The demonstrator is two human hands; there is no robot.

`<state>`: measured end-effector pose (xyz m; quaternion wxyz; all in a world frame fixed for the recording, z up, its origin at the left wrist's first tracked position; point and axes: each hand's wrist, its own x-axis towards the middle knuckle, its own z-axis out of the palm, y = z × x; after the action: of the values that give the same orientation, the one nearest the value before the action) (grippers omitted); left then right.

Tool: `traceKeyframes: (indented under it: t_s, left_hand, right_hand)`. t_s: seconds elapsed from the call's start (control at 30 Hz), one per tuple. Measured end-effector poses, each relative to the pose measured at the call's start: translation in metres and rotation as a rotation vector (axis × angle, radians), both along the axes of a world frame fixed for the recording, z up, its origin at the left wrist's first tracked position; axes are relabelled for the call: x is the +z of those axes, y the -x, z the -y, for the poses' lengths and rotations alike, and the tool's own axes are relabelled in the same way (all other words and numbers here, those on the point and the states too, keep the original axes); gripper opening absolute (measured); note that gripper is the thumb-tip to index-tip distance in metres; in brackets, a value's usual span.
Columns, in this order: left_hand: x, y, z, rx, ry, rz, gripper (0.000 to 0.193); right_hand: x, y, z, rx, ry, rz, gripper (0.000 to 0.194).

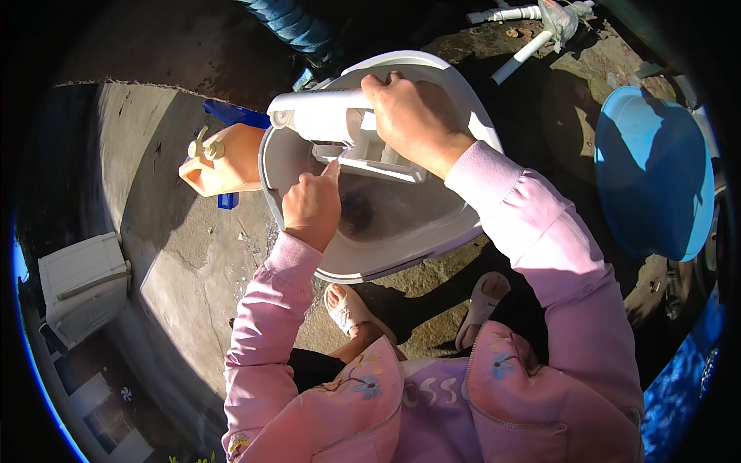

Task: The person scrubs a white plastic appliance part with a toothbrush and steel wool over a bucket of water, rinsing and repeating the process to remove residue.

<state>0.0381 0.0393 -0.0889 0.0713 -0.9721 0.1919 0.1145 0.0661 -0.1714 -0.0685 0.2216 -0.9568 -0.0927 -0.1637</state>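
My right hand (pixel 414 116) grips the right end of a white plastic appliance part (pixel 327 118) with a hollow, divided underside. That part is held tilted over a pale grey plastic basin (pixel 457 226). From below, the extended index finger of my left hand (pixel 314 199) reaches the part's lower edge; its other fingers are curled. Something thin and pale shows by that fingertip, too small to identify, so I cannot tell whether the left hand holds it. Inside the basin, a dark round patch (pixel 356 211) lies low down, either a shadow or murky water.
An orange plastic jerrycan (pixel 237 156) lies against the basin's left side. To the right is a blue plastic tub (pixel 654 179). White pipes (pixel 524 55) lie at the upper right, and a white lidded box (pixel 84 278) is at far left. My sandalled feet (pixel 347 309) stand before the basin.
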Motion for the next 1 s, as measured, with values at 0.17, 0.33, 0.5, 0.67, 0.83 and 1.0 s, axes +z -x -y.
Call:
traceKeyframes:
  t_s: [0.17,0.33,0.5,0.67,0.83,1.0]
  left_hand:
    - [-0.008,0.005,0.005,-0.034,0.011,0.064,0.039]
    - [-0.011,0.014,0.01,-0.128,-0.172,0.179,0.032]
    - [-0.027,-0.003,0.015,-0.224,-0.225,0.289,0.022]
    - [-0.024,0.005,0.011,-0.257,-0.216,0.374,0.02]
    - [-0.027,-0.036,0.001,-0.398,-0.295,0.205,0.011]
    - [-0.014,-0.037,-0.011,-0.417,-0.318,0.303,0.012]
  right_hand:
    - [0.0,0.0,-0.002,-0.009,-0.028,0.011,0.013]
    - [0.0,0.003,-0.004,-0.004,-0.022,0.018,0.015]
    - [-0.002,0.0,-0.005,0.001,-0.011,0.03,0.013]
    - [-0.008,0.003,-0.003,0.007,0.049,0.046,0.011]
    - [-0.003,0.003,-0.008,0.04,0.022,0.03,0.012]
    - [-0.012,-0.002,-0.004,0.04,-0.024,0.054,0.014]
